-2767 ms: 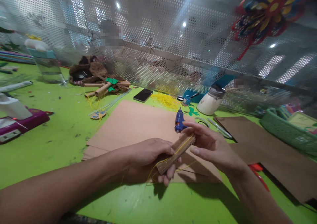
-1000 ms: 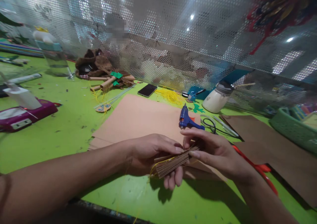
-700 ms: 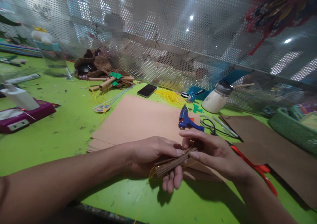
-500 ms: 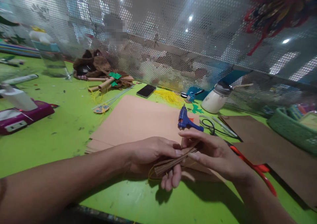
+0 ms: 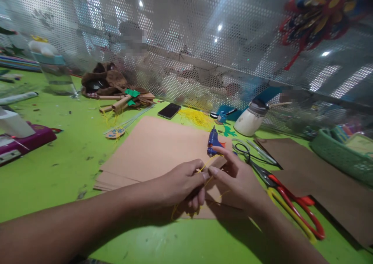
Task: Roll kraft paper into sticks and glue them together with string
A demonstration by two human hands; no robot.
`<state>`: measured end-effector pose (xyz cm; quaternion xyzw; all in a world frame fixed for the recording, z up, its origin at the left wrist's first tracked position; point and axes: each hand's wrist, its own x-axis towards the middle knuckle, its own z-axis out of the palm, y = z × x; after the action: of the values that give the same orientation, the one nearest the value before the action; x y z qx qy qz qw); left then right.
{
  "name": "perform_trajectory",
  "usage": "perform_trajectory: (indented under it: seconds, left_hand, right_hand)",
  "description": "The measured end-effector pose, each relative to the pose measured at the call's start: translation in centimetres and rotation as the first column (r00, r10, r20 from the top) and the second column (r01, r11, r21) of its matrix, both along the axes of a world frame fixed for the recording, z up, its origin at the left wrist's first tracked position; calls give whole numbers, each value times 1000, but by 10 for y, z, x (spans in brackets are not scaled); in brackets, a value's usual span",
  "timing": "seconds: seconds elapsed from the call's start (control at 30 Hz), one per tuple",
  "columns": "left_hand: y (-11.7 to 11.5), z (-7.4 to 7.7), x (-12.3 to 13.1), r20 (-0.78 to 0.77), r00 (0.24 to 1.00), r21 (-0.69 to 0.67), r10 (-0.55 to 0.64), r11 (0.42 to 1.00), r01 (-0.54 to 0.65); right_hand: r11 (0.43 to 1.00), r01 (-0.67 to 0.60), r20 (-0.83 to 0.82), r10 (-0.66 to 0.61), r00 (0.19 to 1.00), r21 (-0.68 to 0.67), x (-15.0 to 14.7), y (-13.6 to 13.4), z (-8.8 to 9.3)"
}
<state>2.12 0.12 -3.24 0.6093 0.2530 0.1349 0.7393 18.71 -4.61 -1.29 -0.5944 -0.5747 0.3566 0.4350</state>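
Observation:
Both hands meet around a small bundle of folded brown paper strips (image 5: 218,162) with thin yellow string (image 5: 210,163) running across it. My left hand (image 5: 183,180) is closed round the bundle's near end, its lower fingers curled underneath. My right hand (image 5: 237,178) has its thumb on the paper beside my left thumb, with the index finger along the far edge. Part of the bundle is hidden by the fingers. Large light-brown paper sheets (image 5: 157,147) lie beneath and beyond the hands. Just past the right fingertips rests a blue glue gun (image 5: 213,139).
Scissors (image 5: 291,205) with red and yellow handles lie right of my right hand, by dark brown paper (image 5: 329,186). Further back are a phone (image 5: 169,111), yellow string pile (image 5: 196,117), white jar (image 5: 251,118) and green basket (image 5: 340,151). A purple power strip (image 5: 32,139) sits left.
The bundle has turned in my hands; its layered end no longer shows and yellow string now crosses it. My left fingers have curled in further. The view has shifted slightly, uncovering the scissors more.

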Motion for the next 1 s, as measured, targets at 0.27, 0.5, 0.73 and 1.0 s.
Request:
perform_trajectory:
  seconds: [0.27,0.5,0.73,1.0]
  left_hand:
    - [0,-3,0,18,1000,26,-24,999,24]
    - [4,-5,-1,14,996,-13,-83,996,83]
    - [6,-6,-2,-5,998,10,-69,998,69]
    - [5,-6,0,27,998,-66,-56,996,57]
  right_hand:
    - [996,66,-234,-50,971,64,4,2,-3]
    - [997,60,-235,-47,971,50,8,1,2]
    - [998,24,-182,-14,983,54,14,2,-4]
    - [997,54,-196,-43,980,51,14,4,-8]
